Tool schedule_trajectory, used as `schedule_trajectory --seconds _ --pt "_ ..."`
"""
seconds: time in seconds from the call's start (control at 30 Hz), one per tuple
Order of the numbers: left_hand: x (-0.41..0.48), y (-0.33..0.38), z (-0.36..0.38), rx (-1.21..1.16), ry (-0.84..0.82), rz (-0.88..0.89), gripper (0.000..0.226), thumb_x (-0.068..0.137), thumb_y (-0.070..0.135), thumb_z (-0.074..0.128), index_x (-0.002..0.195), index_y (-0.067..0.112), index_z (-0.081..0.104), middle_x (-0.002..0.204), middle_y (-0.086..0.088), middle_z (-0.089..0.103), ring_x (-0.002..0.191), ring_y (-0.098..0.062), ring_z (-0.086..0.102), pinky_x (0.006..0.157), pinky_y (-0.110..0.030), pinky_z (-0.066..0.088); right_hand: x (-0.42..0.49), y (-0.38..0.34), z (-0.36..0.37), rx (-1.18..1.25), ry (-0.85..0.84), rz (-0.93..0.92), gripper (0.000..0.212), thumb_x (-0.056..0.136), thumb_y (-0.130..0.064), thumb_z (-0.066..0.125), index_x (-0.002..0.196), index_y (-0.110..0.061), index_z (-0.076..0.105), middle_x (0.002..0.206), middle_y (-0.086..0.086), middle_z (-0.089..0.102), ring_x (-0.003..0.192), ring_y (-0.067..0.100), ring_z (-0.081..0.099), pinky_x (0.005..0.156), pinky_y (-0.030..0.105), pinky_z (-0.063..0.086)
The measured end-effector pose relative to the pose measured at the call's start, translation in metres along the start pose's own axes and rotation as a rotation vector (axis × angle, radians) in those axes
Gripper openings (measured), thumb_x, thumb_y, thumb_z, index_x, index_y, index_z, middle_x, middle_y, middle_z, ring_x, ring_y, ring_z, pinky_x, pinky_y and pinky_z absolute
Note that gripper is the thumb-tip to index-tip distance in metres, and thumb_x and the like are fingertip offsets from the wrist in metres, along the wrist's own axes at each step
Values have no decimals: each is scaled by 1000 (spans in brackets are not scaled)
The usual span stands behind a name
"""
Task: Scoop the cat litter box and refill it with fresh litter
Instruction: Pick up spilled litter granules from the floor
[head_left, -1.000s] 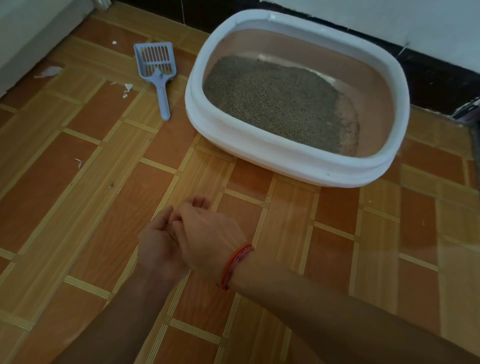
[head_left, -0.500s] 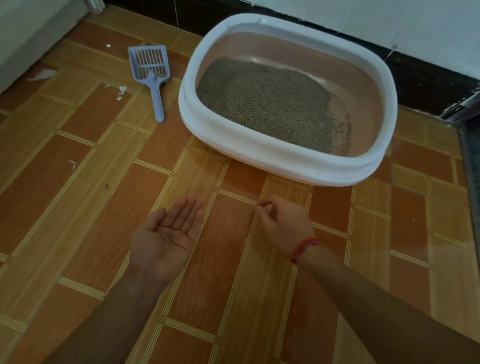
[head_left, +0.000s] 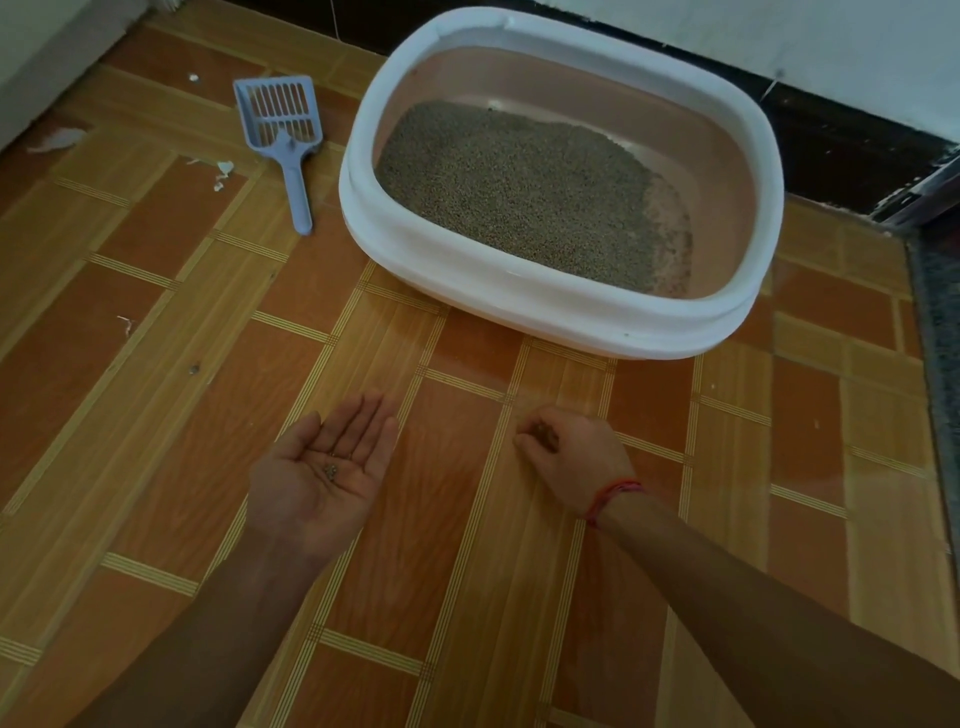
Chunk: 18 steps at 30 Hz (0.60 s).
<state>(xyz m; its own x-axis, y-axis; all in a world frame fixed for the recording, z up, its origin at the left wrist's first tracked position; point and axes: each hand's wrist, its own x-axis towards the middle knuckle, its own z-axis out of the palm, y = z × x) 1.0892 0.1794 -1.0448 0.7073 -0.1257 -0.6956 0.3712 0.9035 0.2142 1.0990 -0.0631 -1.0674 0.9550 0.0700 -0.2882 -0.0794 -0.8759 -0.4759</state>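
A litter box (head_left: 561, 306) with a white rim and pink inside stands on the tiled floor, far centre. Grey-brown litter (head_left: 519, 182) covers most of its bottom, thinning to bare pink at the right end. A blue slotted scoop (head_left: 291, 135) lies on the floor just left of the box, handle toward me. My left hand (head_left: 311, 493) is held flat, palm up, with a few litter grains (head_left: 331, 470) resting on it. My right hand (head_left: 576, 457), with a red thread on its wrist, is low over the floor in front of the box, its curled fingertips pinching a small dark bit.
Small white scraps (head_left: 223, 169) and specks lie on the floor at the left. A wall with dark skirting (head_left: 831, 140) runs behind the box. A grey strip (head_left: 940, 322) borders the floor at the right, and a white surface (head_left: 47, 52) rises at the upper left.
My right hand left my left palm and moved right, down to the floor. My left palm now lies uncovered with grains on it.
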Motion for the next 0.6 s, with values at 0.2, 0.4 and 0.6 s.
schedule_trajectory --seconds 0.2,0.4,0.6 --pt "-1 0 -1 9 -29 6 43 46 11 72 85 -5 77 116 -18 71 107 -32 69 85 -44 58 2 -7 0 -105 8 -56 19 96 -32 49 98 -22 64 89 -6 66 80 13 61 71 31 53" --pt "-3 -2 0 19 -44 -4 34 59 14 70 87 -5 77 117 -17 70 108 -31 69 88 -44 57 2 -21 -6 -220 -26 -29 21 97 -31 43 97 -18 60 85 -2 64 78 18 61 67 35 54" --pt "-4 -12 1 39 1 -7 38 86 20 48 86 -5 77 113 -18 72 107 -31 69 90 -44 55 -17 -70 -7 11 -216 -61 22 100 -25 41 86 -16 54 76 -3 55 63 7 47 64 29 50"
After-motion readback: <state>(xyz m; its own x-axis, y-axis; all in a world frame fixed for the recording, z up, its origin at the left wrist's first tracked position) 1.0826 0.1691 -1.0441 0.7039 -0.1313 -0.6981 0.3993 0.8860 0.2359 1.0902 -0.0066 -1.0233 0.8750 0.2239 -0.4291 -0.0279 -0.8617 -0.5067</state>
